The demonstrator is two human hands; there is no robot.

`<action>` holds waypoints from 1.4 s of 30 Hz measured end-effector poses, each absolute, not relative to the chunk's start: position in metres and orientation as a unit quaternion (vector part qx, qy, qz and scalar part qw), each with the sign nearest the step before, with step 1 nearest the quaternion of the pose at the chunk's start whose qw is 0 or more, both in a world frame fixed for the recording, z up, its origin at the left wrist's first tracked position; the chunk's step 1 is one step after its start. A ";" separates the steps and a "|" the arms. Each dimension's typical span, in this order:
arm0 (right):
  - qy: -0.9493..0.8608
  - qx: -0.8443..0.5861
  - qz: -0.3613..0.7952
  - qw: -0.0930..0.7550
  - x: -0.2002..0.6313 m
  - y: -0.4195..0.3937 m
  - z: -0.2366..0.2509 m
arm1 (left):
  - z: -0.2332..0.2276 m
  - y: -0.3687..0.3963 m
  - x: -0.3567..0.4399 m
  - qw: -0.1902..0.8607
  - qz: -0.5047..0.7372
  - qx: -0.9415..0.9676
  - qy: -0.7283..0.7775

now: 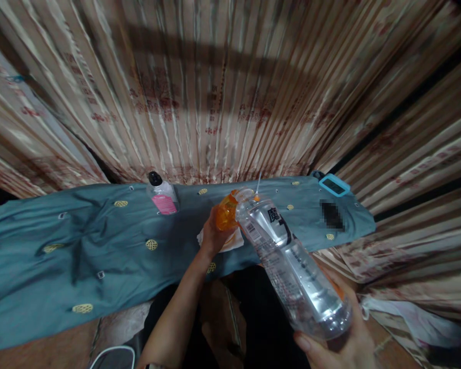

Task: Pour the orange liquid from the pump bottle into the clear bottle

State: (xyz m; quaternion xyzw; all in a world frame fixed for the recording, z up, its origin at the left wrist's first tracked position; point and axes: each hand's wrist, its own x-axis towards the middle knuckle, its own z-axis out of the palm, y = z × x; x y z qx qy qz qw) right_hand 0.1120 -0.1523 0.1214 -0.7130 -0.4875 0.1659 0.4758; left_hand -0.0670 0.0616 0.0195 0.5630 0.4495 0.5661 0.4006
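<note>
My left hand (212, 237) is closed around a small translucent orange bottle (226, 212) above the cloth-covered surface. In my right hand (348, 335) is a large clear plastic bottle (288, 261) with dark lettering, gripped near its base. It is tilted, its neck down toward the orange bottle, and the two mouths meet or nearly meet. Whether liquid passes between them I cannot tell. Under my left hand lies a white tissue or paper (236, 243), partly hidden. Just behind the bottle necks stands a thin pale tube with an orange base (257, 197).
A bottle with a pink label and black cap (163, 197) stands on the blue-green cloth (111, 225) at left. Toward the right end are a blue-framed device (334, 185) and a dark pixelated object (332, 215). Patterned curtains (215, 102) hang behind and on both sides.
</note>
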 end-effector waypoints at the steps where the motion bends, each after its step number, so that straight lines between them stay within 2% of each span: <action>1: -0.489 -0.710 0.168 0.478 0.112 -0.152 0.121 | 0.019 0.062 -0.067 0.402 0.566 0.563 0.448; 12: -0.489 -0.720 0.155 0.467 0.112 -0.152 0.122 | 0.022 0.061 -0.068 0.401 0.560 0.568 0.450; 19: -0.475 -0.709 0.180 0.488 0.109 -0.152 0.124 | 0.022 0.061 -0.067 0.385 0.556 0.568 0.468; 30: -0.470 -0.730 0.174 0.465 0.107 -0.152 0.128 | 0.020 0.062 -0.067 0.401 0.553 0.563 0.466; 42: -0.479 -0.719 0.178 0.471 0.109 -0.153 0.125 | 0.019 0.062 -0.068 0.369 0.560 0.587 0.454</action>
